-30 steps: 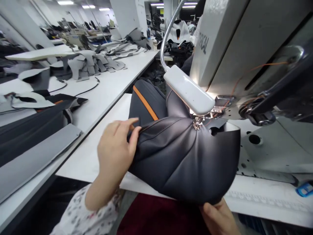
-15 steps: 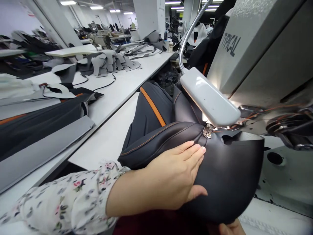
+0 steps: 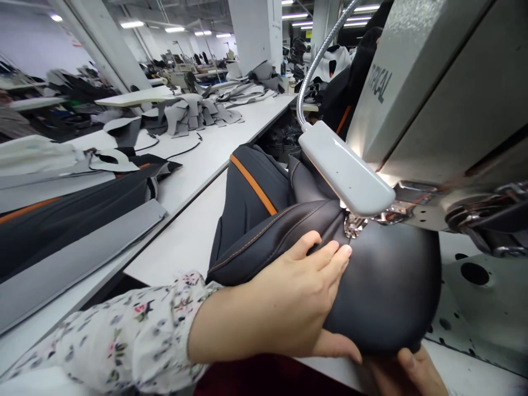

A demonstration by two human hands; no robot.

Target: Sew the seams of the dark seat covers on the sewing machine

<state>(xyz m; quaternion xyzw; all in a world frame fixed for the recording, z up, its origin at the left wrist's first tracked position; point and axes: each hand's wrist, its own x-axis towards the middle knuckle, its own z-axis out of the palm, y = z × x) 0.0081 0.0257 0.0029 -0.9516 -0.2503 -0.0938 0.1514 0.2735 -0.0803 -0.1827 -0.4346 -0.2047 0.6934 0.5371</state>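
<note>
A black leather seat cover [image 3: 383, 291] with orange trim and stitching lies under the presser foot [image 3: 353, 225] of a sewing machine [image 3: 416, 93]. My left hand [image 3: 284, 302] rests on it just left of the foot, fingers stretched out with the index finger slightly bent, thumb pointing right near the cover's front edge. At the bottom right, my right hand [image 3: 421, 371] grips that front edge, its thumb showing while the other fingers are mostly hidden below. The needle is hard to make out behind the lamp head [image 3: 346, 168].
A flexible lamp neck [image 3: 319, 60] curves above the work. To the left, a long white table [image 3: 223, 135] carries grey cut pieces [image 3: 193, 113] and a dark cover with orange trim [image 3: 74, 214]. More machines and material piles stand farther back.
My right hand has moved up and right at the front edge. The cover's right part has swung round, and its notched, pale upper edge no longer shows. My left index finger has bent.
</note>
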